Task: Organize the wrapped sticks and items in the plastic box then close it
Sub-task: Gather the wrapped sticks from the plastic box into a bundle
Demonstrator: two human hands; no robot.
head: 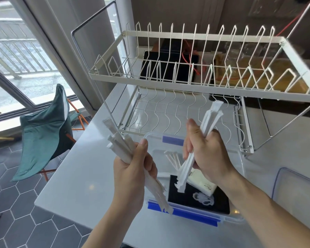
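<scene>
A clear plastic box [241,161] with blue latches stands open on the white counter in front of me. My left hand [132,169] is shut on a bundle of paper-wrapped sticks [120,144], held above the box's left side. Over the box's middle, my right hand [206,151] grips a second bundle of wrapped sticks [211,115] that points up to the right. Inside the box lie a few more wrapped sticks [173,158], a black packet [195,196] with a white print and a white packet [204,185].
The box's clear lid [297,190] lies to the right on the counter. A white two-tier wire dish rack [186,81] stands just behind the box. A green folding chair [47,133] sits on the tiled floor to the left, beyond the counter's edge [61,167].
</scene>
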